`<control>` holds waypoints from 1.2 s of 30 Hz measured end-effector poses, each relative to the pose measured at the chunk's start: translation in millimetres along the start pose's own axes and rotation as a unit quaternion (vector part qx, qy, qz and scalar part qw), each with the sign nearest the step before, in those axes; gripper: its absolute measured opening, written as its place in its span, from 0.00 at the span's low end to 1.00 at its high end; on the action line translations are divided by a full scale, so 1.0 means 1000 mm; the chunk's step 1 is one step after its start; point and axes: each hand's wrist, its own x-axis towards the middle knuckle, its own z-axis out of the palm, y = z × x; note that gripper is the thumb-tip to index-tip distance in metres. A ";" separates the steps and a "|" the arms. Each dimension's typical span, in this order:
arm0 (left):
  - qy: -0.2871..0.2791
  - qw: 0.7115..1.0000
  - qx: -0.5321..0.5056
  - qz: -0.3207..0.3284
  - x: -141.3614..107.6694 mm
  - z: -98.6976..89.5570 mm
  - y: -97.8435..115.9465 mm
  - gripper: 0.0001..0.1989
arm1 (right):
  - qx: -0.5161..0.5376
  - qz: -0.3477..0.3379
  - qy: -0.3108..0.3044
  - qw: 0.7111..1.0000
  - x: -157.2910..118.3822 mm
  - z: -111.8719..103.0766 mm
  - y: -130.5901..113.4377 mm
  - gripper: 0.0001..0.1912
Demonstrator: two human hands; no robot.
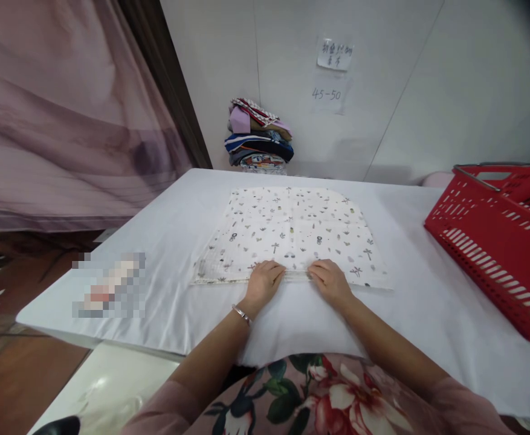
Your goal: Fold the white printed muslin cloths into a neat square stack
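Both hands are on the fabric! The left hand (265,283) has its grip closed, thumb and fingers pinching the near edge of the printed cloth (274,232), and the right hand (331,283) matches it, its grip grasping the same edge just to the right. A short stretch of hem runs between them. The cloth lies flat, layered along its near edge, in the middle of the white-covered counter (160,248), small palms and other little motifs scattered over it, crease lines crossing its middle. A silvery bracelet (242,315) circles the left wrist. Over on the right, apart from the cloth, sits a red basket (486,241) with slotted sides. At the far side, a stack of folded fabrics (260,142) rises by the wall (378,78). On the left of the counter, a pixelated patch hides something.
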 end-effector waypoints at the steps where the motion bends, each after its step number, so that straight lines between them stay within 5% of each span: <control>1: 0.008 1.000 -0.002 0.004 -0.001 0.001 -0.001 0.10 | -0.006 -0.001 -0.002 1.000 0.000 0.000 0.000 0.12; 12: 0.005 0.994 0.084 0.074 -0.001 0.000 -0.001 0.10 | -0.046 -0.015 -0.016 0.999 -0.001 0.003 0.001 0.13; 36: -0.085 0.989 0.077 0.094 0.006 -0.012 -0.003 0.11 | -0.003 -0.019 -0.145 0.989 0.007 -0.019 -0.003 0.12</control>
